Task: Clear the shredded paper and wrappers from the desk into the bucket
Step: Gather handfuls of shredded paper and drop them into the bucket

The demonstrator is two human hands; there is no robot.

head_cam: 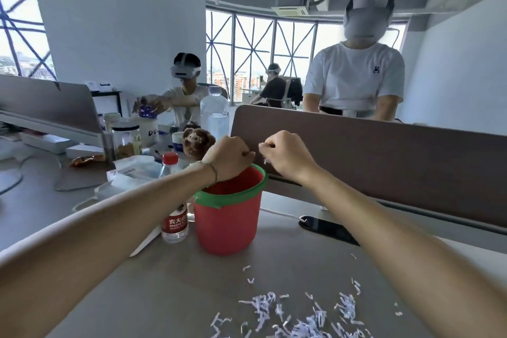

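Above the red plastic bucket with a green rim [229, 217], the left hand [229, 158] is curled into a fist; its contents are hidden. The right hand [285, 155] pinches white shredded paper bits [264, 160]. More white shredded paper [301, 315] litters the grey desk [170, 282] nearby.

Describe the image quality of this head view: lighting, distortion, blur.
Head view: strong daylight from the windows backlights the room, washing out the glass; wide-angle distortion bends the desk divider and stretches both forearms; the left hand and right hand over the red bucket are fairly sharp; shredded paper near the bottom edge looks slightly soft.
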